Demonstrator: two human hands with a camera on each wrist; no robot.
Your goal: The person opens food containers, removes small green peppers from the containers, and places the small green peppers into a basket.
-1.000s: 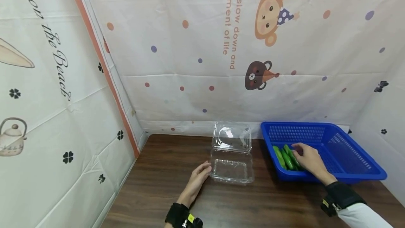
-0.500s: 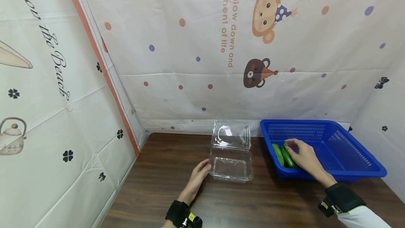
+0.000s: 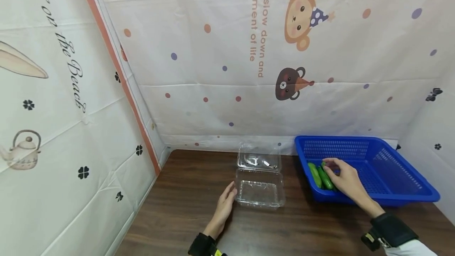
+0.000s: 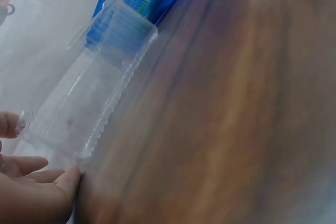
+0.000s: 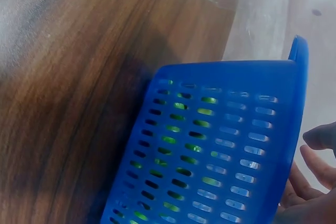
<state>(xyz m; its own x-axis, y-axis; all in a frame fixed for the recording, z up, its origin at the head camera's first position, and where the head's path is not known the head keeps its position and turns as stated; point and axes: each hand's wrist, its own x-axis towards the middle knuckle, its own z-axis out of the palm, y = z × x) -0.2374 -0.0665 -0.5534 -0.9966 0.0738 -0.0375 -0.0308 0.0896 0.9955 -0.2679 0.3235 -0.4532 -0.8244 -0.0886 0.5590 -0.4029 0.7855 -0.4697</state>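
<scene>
A clear plastic clamshell box (image 3: 260,202) stands on the table with its lid (image 3: 259,162) raised at the back. Along its left side lies my left hand (image 3: 223,208), fingers fairly straight and fingertips at the wall; the left wrist view has a fingertip right at the box's upper edge. My right hand (image 3: 346,179) reaches into the blue basket (image 3: 401,181), fingers bent over the smooth, long green peppers (image 3: 315,176). In the right wrist view, fingertips show just over the rim and the rest hide behind it; I cannot tell whether they grip a pepper.
The basket's slotted wall (image 5: 210,145) rises high at the right of the wood-grain table (image 3: 177,208). Printed white cloth (image 3: 199,70) hangs close behind the box and basket, and down both sides. Black bands circle both wrists.
My right hand has shifted slightly left over the peppers, covering more of them. The raised lid looks a little lower. My left hand stays beside the box.
</scene>
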